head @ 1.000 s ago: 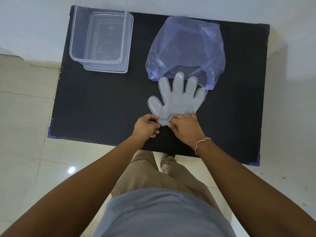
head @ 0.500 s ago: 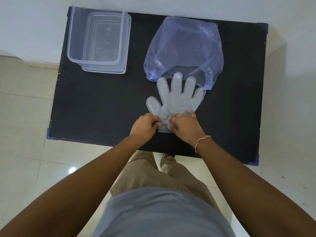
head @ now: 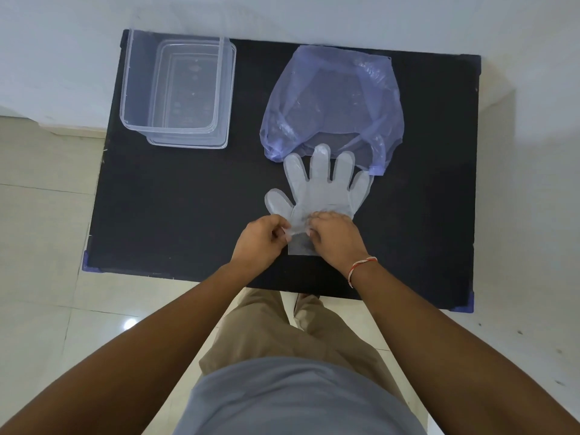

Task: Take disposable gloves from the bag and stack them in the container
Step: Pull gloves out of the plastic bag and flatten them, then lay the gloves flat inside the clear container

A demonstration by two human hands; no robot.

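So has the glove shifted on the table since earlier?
No. The glove still overlaps the near edge of the bag; its cuff stays between the left hand and right hand.

A clear, thin plastic disposable glove (head: 320,189) lies flat on the black rectangular tabletop (head: 175,199), fingers spread and pointing away from the person. Its fingertips overlap the open mouth of a translucent pale purple plastic bag (head: 332,102) lying just beyond it. Both hands meet at the glove's cuff: the left hand (head: 260,241) pinches the cuff's edge, the right hand (head: 337,238) presses down on it. A clear rectangular plastic container (head: 179,92) stands at the far left corner, well apart.
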